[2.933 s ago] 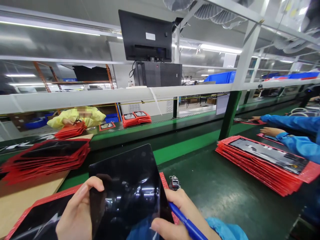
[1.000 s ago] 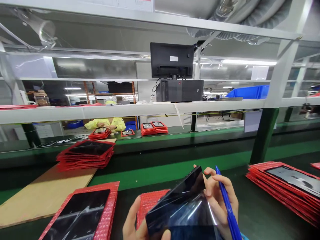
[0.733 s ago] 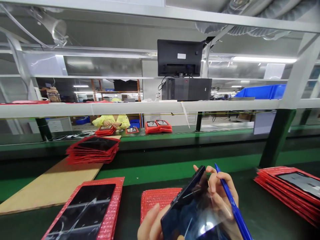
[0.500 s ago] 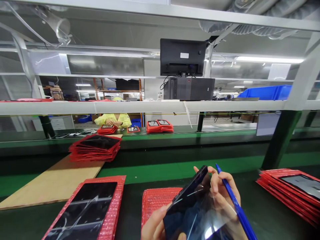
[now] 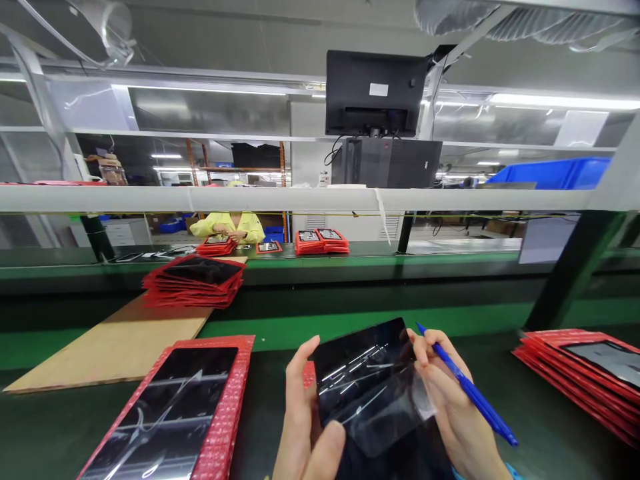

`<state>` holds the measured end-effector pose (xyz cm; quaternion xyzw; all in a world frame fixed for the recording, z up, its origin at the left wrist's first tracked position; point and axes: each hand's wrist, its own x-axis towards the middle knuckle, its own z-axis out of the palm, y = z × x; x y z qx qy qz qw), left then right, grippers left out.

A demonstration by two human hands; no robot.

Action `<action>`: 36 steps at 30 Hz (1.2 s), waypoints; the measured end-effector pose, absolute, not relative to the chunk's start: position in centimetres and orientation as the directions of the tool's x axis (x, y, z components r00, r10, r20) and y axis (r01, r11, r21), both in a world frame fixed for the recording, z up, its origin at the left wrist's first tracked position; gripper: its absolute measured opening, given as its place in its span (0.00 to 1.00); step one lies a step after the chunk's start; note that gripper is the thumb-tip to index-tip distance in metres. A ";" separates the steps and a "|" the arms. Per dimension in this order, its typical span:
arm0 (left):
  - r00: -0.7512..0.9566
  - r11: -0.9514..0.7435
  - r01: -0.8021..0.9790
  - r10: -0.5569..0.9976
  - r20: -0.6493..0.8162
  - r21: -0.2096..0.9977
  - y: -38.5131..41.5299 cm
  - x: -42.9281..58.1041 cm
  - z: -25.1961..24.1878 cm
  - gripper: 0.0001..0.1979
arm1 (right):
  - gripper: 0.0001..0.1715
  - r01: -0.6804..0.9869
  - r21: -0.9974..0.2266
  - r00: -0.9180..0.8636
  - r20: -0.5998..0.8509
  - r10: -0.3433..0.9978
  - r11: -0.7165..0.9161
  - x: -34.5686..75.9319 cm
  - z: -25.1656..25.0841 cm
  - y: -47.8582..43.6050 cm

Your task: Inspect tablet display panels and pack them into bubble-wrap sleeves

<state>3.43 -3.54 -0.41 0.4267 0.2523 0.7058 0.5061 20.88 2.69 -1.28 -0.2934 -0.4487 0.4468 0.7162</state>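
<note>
My left hand (image 5: 313, 427) grips a black glossy tablet screen (image 5: 365, 353) by its left edge, thumb on the front and fingers along the side. A clear film (image 5: 385, 413) with creases lies partly lifted over the glass. My right hand (image 5: 450, 387) has a blue pen (image 5: 470, 387) between its fingers, tip pointing up. The right fingertips pinch at the screen's upper right edge, by the film; whether they grip film or glass I cannot tell. Behind the screen a red bubble-wrap pad (image 5: 309, 375) is mostly hidden.
At left, a black screen (image 5: 175, 400) lies on red bubble wrap (image 5: 225, 407). Beyond it, red-wrapped screens (image 5: 193, 283) are stacked on a wooden board (image 5: 120, 347). Another red stack (image 5: 575, 380) stands at right. A person in yellow (image 5: 230, 227) works across the bench.
The tablet screen has turned so its glass faces me more squarely. My left thumb has moved onto its front. The blue pen has swung to a flatter tilt, and the view has shifted slightly.
</note>
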 end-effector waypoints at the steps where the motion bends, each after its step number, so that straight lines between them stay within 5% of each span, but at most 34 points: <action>1: -0.135 -0.338 -0.536 0.939 0.317 0.773 -3.2 3.4 -0.3 0.35 | 0.12 -0.387 -0.822 0.196 0.370 0.908 0.418 20.8 -1.2 2.6; 11: -0.138 -0.129 -0.687 0.989 0.046 0.715 -2.1 3.0 1.6 0.29 | 0.12 -0.490 -0.788 0.214 0.307 0.928 0.373 21.6 -0.7 2.3; 18: -0.133 -0.120 -0.649 0.990 0.042 0.751 -1.5 2.6 1.0 0.20 | 0.15 -0.594 -0.749 0.357 0.083 0.931 0.294 21.9 -0.5 3.0; 25: -0.019 -0.016 -0.704 1.000 0.005 0.710 -1.4 2.5 1.2 0.29 | 0.16 -0.636 -0.751 0.173 0.081 0.982 0.174 23.0 -2.0 5.2; 36: -0.037 -0.041 -0.682 0.999 0.022 0.730 -1.1 2.3 0.7 0.25 | 0.18 -0.564 -0.785 0.236 0.143 0.961 0.255 22.4 -2.2 5.6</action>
